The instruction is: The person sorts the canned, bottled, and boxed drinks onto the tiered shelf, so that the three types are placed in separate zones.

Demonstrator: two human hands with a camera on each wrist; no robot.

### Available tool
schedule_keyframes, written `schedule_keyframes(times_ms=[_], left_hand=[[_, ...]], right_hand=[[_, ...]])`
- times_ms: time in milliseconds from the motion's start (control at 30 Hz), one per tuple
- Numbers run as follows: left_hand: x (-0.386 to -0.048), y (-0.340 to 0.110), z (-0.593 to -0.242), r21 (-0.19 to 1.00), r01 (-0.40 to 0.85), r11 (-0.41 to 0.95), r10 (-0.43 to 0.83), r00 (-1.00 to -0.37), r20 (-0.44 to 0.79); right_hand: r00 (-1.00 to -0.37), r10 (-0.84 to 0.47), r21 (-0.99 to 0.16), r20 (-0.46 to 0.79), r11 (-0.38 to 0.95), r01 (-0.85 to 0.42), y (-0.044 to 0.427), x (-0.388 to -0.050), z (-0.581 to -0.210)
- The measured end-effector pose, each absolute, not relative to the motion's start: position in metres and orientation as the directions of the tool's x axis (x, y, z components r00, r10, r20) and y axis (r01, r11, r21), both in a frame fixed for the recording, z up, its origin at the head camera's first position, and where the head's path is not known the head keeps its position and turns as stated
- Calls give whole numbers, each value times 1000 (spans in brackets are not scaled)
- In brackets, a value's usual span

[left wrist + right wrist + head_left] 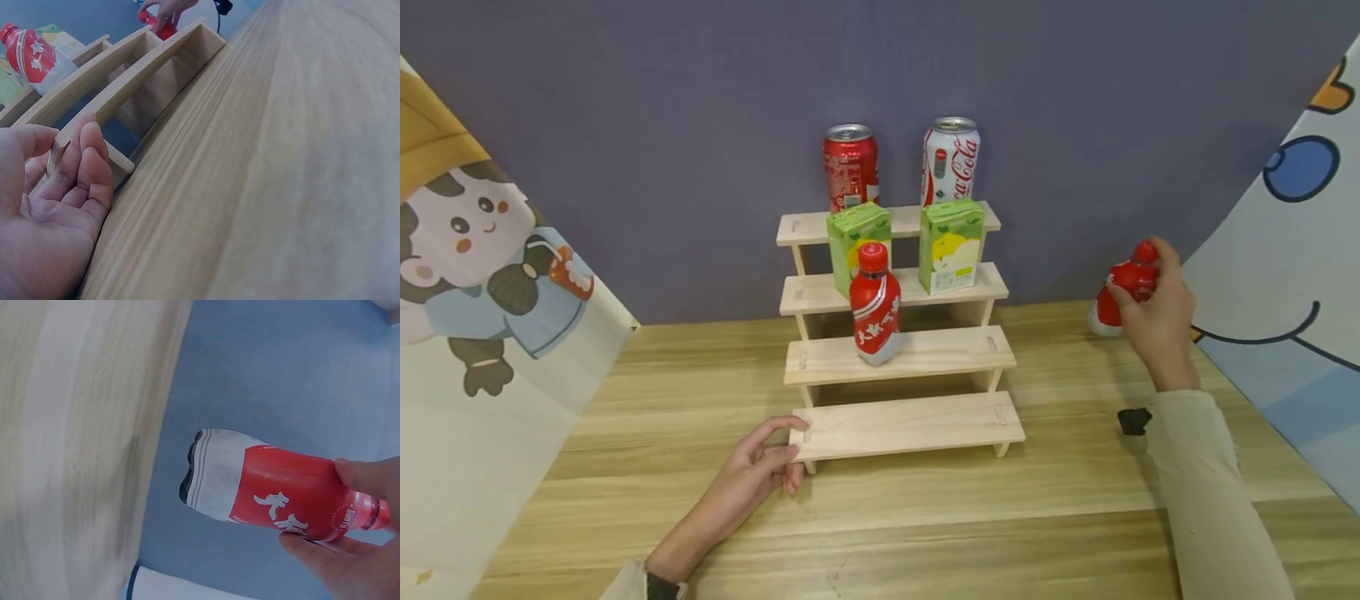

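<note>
My right hand (1161, 312) grips a red-and-white plastic bottle (1123, 287) near its neck, at the right of the head view. In the right wrist view the base of this bottle (275, 487) shows apart from the wooden tabletop. At the left end of the lowest step, my left hand (760, 458) pinches the board of a wooden four-tier display rack (910, 427); its thumb and fingers lie around the board's corner (65, 140). A similar red bottle (876, 308) stands upright on the second step from the bottom.
Two green juice cartons, left (859, 229) and right (953, 246), stand one step above that bottle. On the top step are a red can (851, 167) and a white Coca-Cola can (951, 162). Grey back wall (700, 167) and printed side panels (1292, 275) enclose the wooden tabletop (700, 375).
</note>
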State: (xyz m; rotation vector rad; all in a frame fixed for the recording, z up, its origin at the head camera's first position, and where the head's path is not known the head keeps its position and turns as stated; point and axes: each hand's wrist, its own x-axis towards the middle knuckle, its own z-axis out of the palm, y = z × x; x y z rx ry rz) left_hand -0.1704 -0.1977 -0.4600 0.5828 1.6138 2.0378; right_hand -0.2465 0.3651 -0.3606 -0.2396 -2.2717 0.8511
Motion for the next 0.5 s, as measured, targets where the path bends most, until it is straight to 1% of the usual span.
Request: schedule_keyframes(times_ms=[267, 500], left_hand=[[-171, -196, -462, 975, -104, -195, 597, -801, 34], [-170, -196, -461, 976, -101, -192, 602, -798, 36]], right_hand=[[-758, 359, -624, 545, 777, -81, 351, -244, -350], [-729, 272, -573, 628, 795, -197, 329, -231, -331]])
